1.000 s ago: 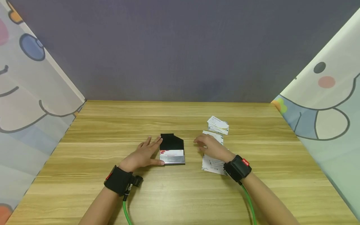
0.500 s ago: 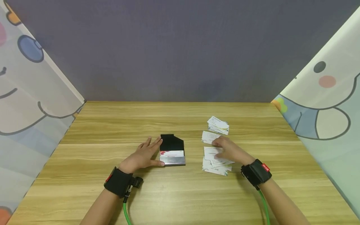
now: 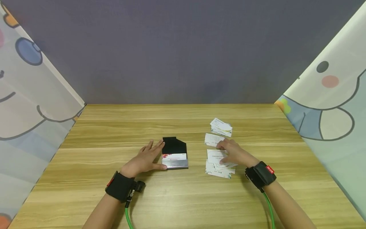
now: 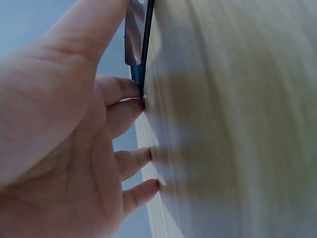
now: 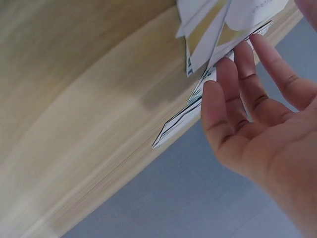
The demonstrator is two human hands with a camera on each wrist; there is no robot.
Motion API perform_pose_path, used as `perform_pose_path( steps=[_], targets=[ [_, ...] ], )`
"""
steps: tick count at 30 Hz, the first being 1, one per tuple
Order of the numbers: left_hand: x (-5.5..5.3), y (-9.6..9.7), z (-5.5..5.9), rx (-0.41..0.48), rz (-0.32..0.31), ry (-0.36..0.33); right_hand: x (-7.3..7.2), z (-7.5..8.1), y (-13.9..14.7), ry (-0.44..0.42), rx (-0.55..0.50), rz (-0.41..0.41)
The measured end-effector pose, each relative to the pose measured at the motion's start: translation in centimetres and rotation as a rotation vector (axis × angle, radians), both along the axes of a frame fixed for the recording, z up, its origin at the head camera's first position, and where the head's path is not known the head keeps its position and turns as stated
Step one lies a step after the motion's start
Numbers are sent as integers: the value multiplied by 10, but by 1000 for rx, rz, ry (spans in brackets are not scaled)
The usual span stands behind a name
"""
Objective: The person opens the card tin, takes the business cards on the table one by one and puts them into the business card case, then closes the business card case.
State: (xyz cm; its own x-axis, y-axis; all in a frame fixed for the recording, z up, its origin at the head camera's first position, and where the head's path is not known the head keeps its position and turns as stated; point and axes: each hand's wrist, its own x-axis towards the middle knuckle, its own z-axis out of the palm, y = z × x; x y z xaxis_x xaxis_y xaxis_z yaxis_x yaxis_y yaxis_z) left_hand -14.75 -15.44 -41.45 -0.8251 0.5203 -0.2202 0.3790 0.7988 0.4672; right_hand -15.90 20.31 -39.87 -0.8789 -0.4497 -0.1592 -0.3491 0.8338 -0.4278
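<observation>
A business card case [image 3: 175,163] lies on the table with its black lid [image 3: 174,146] folded back. Inside sits a white card with red print [image 3: 174,156]. My left hand [image 3: 143,162] rests spread beside it, thumb at the metal front edge and fingertips at the lid's left side; the left wrist view shows the fingertips [image 4: 154,184] against the tabletop. My right hand [image 3: 235,154] is over the loose business cards, with its fingertips [image 5: 213,94] right at them. One card [image 3: 213,140] lies just beyond those fingers, and an overlapping group of cards [image 3: 215,156] lies below the hand.
Another fanned stack of cards [image 3: 221,127] lies farther back on the wooden table [image 3: 183,197]. A dark grey panel [image 3: 183,54] rises behind the table, and cartoon-printed cloths [image 3: 337,108] stand at both sides. A green cable [image 3: 268,206] trails from each wrist strap.
My right hand has moved right from between the case and cards to over the cards. One card now lies separate from the group below. The left hand stays put.
</observation>
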Motion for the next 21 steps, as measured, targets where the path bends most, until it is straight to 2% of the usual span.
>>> perform_pose_path(
  steps=[11, 17, 21],
  targets=[
    [1, 0, -2, 9, 4, -7, -2, -1, 0, 35, 18, -15],
    [1, 0, -2, 7, 6, -7, -4, -1, 1, 22, -73, -49],
    [1, 0, -3, 0, 6, -2, -5, -1, 2, 29, -112, -42]
  ],
)
